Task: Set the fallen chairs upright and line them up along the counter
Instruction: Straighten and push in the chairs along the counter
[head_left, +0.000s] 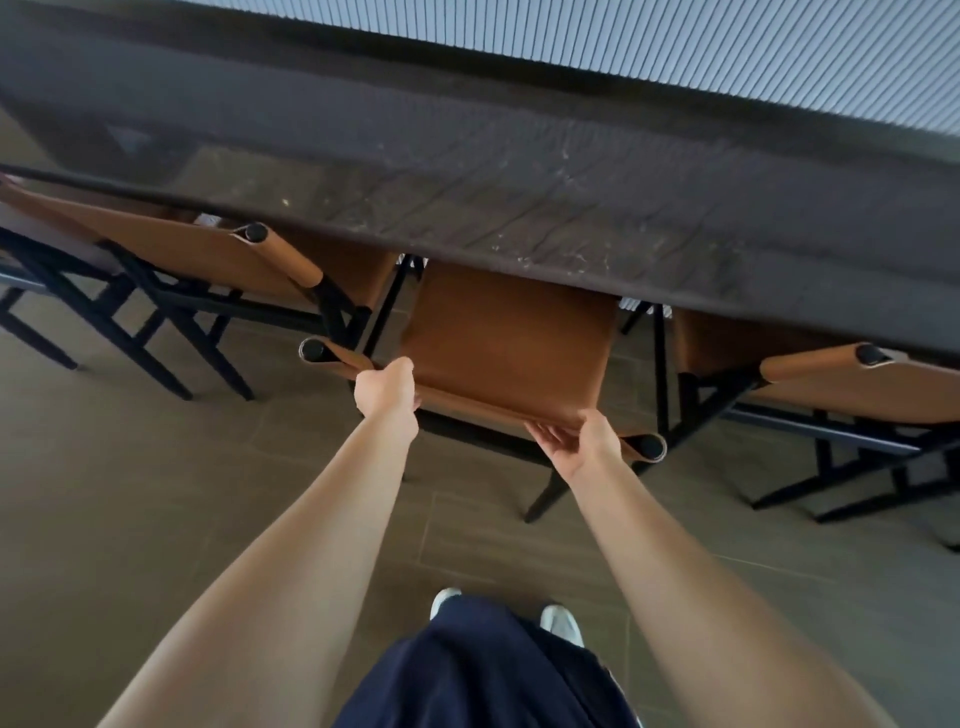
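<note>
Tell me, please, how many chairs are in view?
3: left chair, middle chair held by left hand and right hand, right chair, all at the counter. Another may sit cut off at far left.

The counter is covering the front of the middle chair at 12 o'clock, so its front legs are lying out of sight. The left chair is being cut off by the edge at 9 o'clock, the right chair at 3 o'clock. The left hand is curling its fingertips over the backrest's far side, hiding them. The right hand is hiding its thumb there too. At 6 o'clock a dark garment is masking all but the toes of two pale shoes. A pale striped patch is peeking out beneath the counter at 1 o'clock — too blurred to identify.
</note>
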